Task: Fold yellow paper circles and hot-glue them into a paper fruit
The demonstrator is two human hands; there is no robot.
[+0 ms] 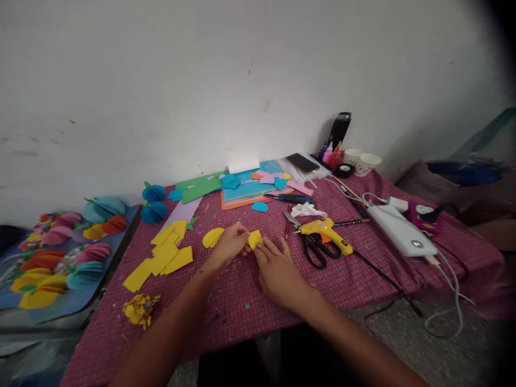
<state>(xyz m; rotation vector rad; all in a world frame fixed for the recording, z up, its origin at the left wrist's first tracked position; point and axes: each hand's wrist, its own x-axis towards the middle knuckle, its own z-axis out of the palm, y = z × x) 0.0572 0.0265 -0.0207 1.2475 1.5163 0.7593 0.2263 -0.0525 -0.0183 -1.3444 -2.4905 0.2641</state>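
Note:
A small yellow paper piece lies on the checkered cloth between my hands. My left hand has its fingers curled together at the paper's left edge; the exact grip is partly hidden. From the other side, my right hand lays its stretched fingertips on the paper, thumb apart. Just left of my left hand is a yellow half-round paper stack. Several yellow paper strips overlap farther left. Right of my right hand are black-handled scissors and a yellow glue gun.
A crumpled yellow paper ball sits at the front left. Paper pumpkins fill a blue board beside the table. Colored sheets, a phone, paper cups and a black flask stand along the back. A white power bank with cables lies right.

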